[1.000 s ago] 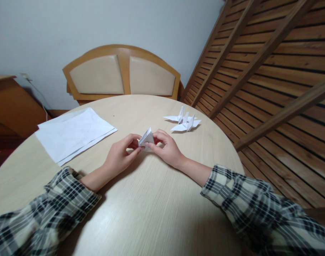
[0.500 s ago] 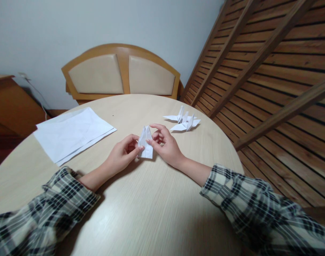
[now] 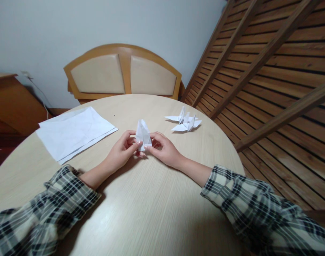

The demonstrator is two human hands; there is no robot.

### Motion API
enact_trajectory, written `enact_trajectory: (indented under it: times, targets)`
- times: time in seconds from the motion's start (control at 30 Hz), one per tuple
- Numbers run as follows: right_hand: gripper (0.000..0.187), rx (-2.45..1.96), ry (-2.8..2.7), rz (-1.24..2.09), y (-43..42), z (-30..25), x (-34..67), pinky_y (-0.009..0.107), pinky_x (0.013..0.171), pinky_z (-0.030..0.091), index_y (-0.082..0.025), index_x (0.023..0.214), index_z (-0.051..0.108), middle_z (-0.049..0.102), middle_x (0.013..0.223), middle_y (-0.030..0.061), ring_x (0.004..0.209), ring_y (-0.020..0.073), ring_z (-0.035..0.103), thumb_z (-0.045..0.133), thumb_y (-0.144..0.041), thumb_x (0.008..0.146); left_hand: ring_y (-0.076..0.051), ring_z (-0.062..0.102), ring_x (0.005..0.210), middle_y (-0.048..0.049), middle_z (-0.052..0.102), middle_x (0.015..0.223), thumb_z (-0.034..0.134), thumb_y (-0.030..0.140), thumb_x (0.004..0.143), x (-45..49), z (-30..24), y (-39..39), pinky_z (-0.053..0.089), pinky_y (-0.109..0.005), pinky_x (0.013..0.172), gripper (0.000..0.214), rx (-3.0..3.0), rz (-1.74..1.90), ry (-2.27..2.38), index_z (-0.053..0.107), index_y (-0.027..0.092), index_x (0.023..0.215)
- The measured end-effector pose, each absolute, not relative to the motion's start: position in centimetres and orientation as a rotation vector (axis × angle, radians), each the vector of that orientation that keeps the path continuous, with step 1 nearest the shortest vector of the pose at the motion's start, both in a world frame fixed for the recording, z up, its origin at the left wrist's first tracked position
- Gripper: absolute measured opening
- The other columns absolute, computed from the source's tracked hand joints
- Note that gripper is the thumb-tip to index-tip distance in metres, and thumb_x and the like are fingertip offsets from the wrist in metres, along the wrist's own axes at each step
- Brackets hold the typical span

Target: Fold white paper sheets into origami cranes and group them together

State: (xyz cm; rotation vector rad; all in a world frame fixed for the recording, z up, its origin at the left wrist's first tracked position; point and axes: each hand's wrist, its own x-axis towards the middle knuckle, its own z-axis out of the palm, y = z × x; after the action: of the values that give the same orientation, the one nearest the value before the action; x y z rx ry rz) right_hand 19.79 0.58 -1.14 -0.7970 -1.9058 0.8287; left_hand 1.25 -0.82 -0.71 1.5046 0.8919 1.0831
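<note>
A small folded piece of white paper (image 3: 143,133) is held just above the table, its narrow end pointing away from me. My left hand (image 3: 124,148) pinches its left lower edge, thumb on the near face and fingers behind. On the other side my right hand (image 3: 164,149) grips the right lower edge the same way, its thumb close to the left one. Both hands are closed on the paper, and some fingertips are hidden behind it. Beyond my right hand, folded white paper cranes (image 3: 188,124) rest close together on the table.
Large white paper sheets (image 3: 77,131) lie overlapping at the left of the round pale wooden table (image 3: 152,199). Past its far edge stands a wooden headboard (image 3: 127,71) with cream panels. A slatted wooden partition (image 3: 271,81) slants along the right, and a brown cabinet (image 3: 17,103) is at the left.
My right hand has lowered its raised index finger and moved its grip down to the paper's lower edge. The folded paper has shifted slightly left and away from me.
</note>
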Motion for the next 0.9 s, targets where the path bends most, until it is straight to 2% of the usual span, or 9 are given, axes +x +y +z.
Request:
enact_trajectory:
  times: [0.3, 0.53, 0.7, 0.77, 0.9]
  targets:
    - [0.021, -0.737, -1.709, 1.146, 1.3, -2.4, 19.6, 0.030, 0.067, 0.057, -0.024, 0.107, 0.063, 0.056, 0.103, 0.0037, 0.077, 0.0128, 0.060, 0.057, -0.024, 0.086, -0.014, 0.068, 0.068, -0.0009, 0.070, 0.078, 0.070, 0.022, 0.080, 0.9, -0.7, -0.6, 0.053, -0.027, 0.064, 0.039, 1.314, 1.088, 0.855, 0.048, 0.018, 0.111]
    - [0.025, -0.757, -1.798, 1.005, 1.3, -1.6, 20.1, 0.034, 0.078, 0.054, -0.027, 0.093, 0.073, 0.058, 0.096, 0.0034, 0.088, 0.0159, 0.059, 0.054, -0.012, 0.084, -0.012, 0.060, 0.058, -0.0011, 0.068, 0.074, 0.069, 0.024, 0.077, 0.4, -1.3, 0.2, 0.042, -0.022, 0.049, 0.029, 1.239, 1.111, 0.871, 0.059, 0.019, 0.104]
    - [0.026, -0.756, -1.860, 0.930, 1.2, -1.3, 20.3, 0.039, 0.092, 0.048, -0.026, 0.096, 0.073, 0.061, 0.098, 0.0036, 0.096, 0.0172, 0.058, 0.053, -0.013, 0.086, -0.014, 0.062, 0.067, -0.0042, 0.067, 0.081, 0.066, 0.026, 0.079, 0.5, -1.2, 0.5, 0.050, -0.025, 0.057, 0.018, 1.141, 1.128, 0.881, 0.066, 0.018, 0.095]
    - [0.026, -0.750, -1.894, 0.913, 1.1, -1.1, 20.3, 0.039, 0.092, 0.047, -0.025, 0.098, 0.072, 0.062, 0.097, 0.0037, 0.096, 0.0171, 0.058, 0.051, -0.014, 0.088, -0.014, 0.063, 0.070, -0.0039, 0.068, 0.084, 0.068, 0.027, 0.079, 0.5, -1.3, 0.5, 0.051, -0.025, 0.060, 0.016, 1.134, 1.132, 0.890, 0.067, 0.019, 0.092]
    - [0.018, -0.764, -1.908, 0.883, 0.8, -0.9, 20.1, 0.037, 0.088, 0.048, -0.023, 0.094, 0.070, 0.061, 0.092, 0.0034, 0.093, 0.0170, 0.059, 0.053, -0.023, 0.090, -0.012, 0.060, 0.065, -0.0009, 0.067, 0.079, 0.072, 0.025, 0.076, 0.4, -1.5, 0.5, 0.046, -0.022, 0.055, 0.023, 1.222, 1.096, 0.913, 0.064, 0.018, 0.096]
